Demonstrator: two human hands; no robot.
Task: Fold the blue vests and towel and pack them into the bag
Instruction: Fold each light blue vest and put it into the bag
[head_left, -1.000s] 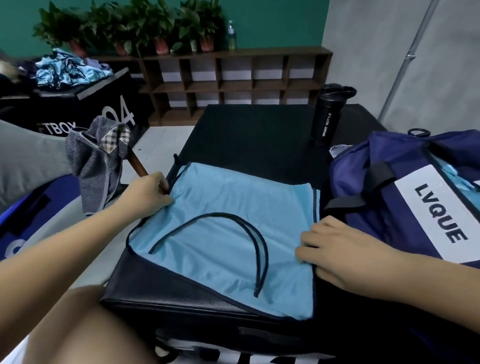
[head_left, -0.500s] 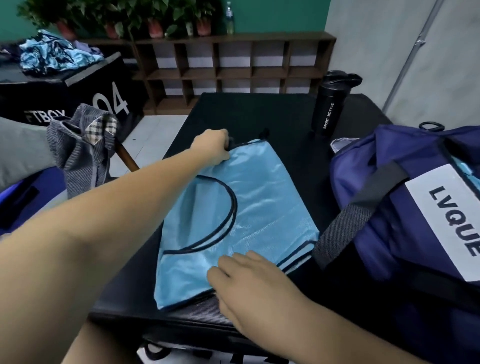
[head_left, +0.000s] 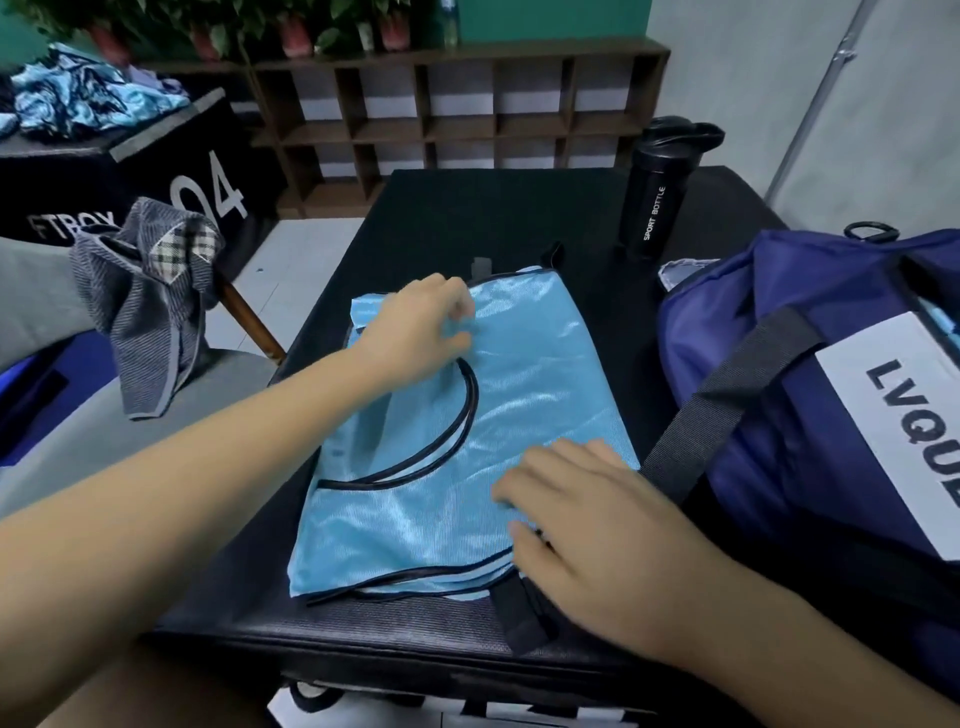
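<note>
A light blue vest (head_left: 524, 395) with black trim lies folded lengthwise on the black padded table (head_left: 493, 218). My left hand (head_left: 421, 325) rests on its far left part, fingers loosely bent over the fabric. Near the vest's lower right corner, my right hand (head_left: 582, 514) lies flat on it, fingers spread. The navy bag (head_left: 779, 415) with a white LVQUE label stands to the right, its black strap hanging beside the vest. More light blue cloth shows inside the bag's opening at the right edge.
A black sport bottle (head_left: 657, 197) stands at the table's far side. A grey striped garment (head_left: 145, 301) hangs over a chair at left. A black box (head_left: 156, 171) marked 04 carries a heap of blue cloth (head_left: 83, 98). Wooden shelves (head_left: 457, 114) line the back wall.
The vest went from spread wide to folded narrow. My left hand carried the left edge over to the right, then drew back onto the fabric. My right hand shifted to the lower right corner.
</note>
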